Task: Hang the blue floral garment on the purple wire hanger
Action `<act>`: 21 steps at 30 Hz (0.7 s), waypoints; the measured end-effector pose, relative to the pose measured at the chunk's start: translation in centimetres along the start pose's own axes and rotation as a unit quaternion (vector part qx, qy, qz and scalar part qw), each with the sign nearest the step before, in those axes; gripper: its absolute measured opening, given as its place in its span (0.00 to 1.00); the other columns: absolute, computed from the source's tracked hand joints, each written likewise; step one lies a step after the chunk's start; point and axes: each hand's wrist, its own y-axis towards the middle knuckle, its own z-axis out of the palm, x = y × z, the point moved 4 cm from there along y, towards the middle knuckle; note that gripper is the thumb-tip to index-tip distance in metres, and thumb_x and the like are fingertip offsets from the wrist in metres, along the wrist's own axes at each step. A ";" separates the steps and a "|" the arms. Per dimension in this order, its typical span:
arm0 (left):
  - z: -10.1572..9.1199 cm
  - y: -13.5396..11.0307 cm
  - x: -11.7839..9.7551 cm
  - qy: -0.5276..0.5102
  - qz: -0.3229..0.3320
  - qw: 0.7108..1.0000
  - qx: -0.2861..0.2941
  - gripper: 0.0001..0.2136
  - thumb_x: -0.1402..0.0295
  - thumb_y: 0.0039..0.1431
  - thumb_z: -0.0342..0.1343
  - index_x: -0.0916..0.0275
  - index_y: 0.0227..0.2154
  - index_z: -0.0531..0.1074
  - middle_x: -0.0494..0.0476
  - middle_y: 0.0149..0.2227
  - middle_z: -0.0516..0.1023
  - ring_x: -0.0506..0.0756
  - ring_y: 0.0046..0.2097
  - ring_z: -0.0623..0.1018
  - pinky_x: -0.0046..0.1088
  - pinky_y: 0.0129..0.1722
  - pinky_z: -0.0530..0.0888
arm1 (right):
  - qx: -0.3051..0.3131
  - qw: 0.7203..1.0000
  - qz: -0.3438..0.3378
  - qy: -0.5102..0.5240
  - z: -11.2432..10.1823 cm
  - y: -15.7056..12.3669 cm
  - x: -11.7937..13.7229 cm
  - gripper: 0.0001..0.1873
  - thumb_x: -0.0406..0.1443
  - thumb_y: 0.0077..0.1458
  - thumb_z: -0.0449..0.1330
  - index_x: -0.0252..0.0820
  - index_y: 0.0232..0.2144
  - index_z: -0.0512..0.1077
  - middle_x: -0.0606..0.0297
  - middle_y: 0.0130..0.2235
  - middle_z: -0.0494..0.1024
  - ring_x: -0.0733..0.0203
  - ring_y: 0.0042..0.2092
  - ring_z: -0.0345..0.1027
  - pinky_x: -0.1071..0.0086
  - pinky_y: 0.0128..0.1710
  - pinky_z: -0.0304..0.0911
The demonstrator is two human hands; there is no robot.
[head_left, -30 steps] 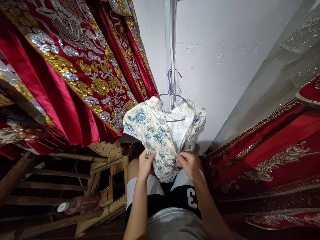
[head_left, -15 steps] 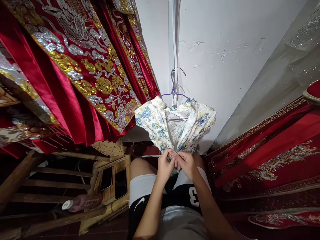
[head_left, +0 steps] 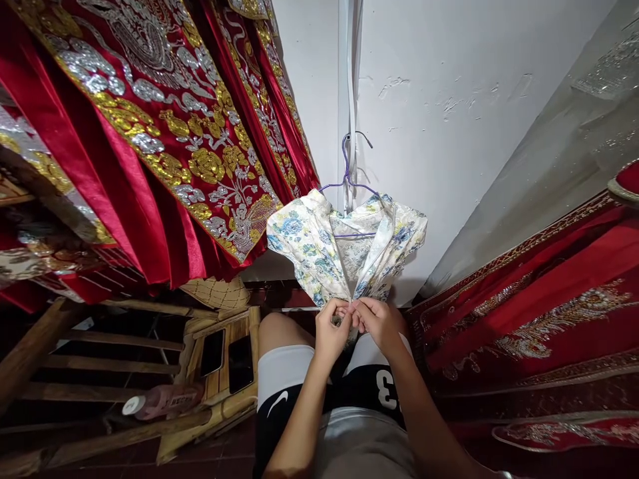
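A white garment with blue flowers (head_left: 319, 246) hangs open-fronted on a purple wire hanger (head_left: 348, 174) against the white wall. My left hand (head_left: 330, 330) and my right hand (head_left: 378, 324) meet just below its front opening. Both hands are closed, pinching the two front edges of the garment together, fingertips touching. The lower part of the garment is hidden behind my hands. My knees in black and white shorts are right beneath.
Red satin cloths with gold and silver embroidery (head_left: 164, 133) hang at the left, and more red embroidered cloth (head_left: 539, 313) lies at the right. A wooden stool (head_left: 224, 372) holds two dark phones (head_left: 240, 362). A pink bottle (head_left: 160, 401) lies lower left.
My hands have come together at the garment's front, drawing the two edges closed. A second ago they were apart, each holding one side lower down.
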 end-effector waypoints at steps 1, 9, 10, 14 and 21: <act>0.0 0.0 0.0 -0.001 0.003 1.000 0.004 0.06 0.64 0.61 0.59 0.60 0.31 0.74 0.53 0.30 0.78 0.53 0.33 0.77 0.28 0.36 0.73 | 0.000 1.000 0.003 0.001 -0.1 0.0 0.1 0.19 0.51 0.52 0.61 0.43 0.20 0.70 0.67 0.18 0.71 0.66 0.18 0.58 0.70 0.20 0.53; 0.2 -0.2 0.4 -0.001 0.009 1.000 0.019 0.05 0.65 0.61 0.58 0.61 0.34 0.75 0.55 0.31 0.79 0.55 0.36 0.78 0.29 0.38 0.73 | -0.016 1.000 0.014 0.008 -0.5 0.2 0.9 0.25 0.56 0.50 0.62 0.42 0.20 0.70 0.67 0.17 0.69 0.67 0.18 0.57 0.70 0.19 0.52; 0.1 -0.2 0.4 0.002 0.010 1.000 0.020 0.05 0.65 0.61 0.58 0.61 0.34 0.75 0.55 0.31 0.79 0.55 0.36 0.78 0.29 0.38 0.72 | -0.019 1.000 0.010 0.010 -0.6 0.2 1.0 0.25 0.56 0.50 0.63 0.42 0.20 0.70 0.67 0.17 0.70 0.67 0.18 0.57 0.70 0.19 0.52; 0.1 -0.2 0.5 0.008 0.013 1.000 0.017 0.06 0.65 0.61 0.58 0.61 0.32 0.74 0.56 0.32 0.78 0.55 0.36 0.77 0.29 0.37 0.72 | -0.022 1.000 -0.004 0.022 -0.6 0.3 1.5 0.25 0.56 0.50 0.64 0.42 0.21 0.70 0.67 0.17 0.69 0.68 0.18 0.57 0.70 0.20 0.54; 0.1 -0.2 0.1 0.009 0.019 1.000 0.022 0.06 0.66 0.61 0.57 0.61 0.31 0.73 0.55 0.32 0.78 0.54 0.35 0.77 0.28 0.37 0.72 | -0.019 0.999 -0.014 0.026 -0.6 0.5 2.3 0.26 0.57 0.51 0.64 0.41 0.21 0.72 0.69 0.17 0.68 0.68 0.18 0.57 0.71 0.20 0.56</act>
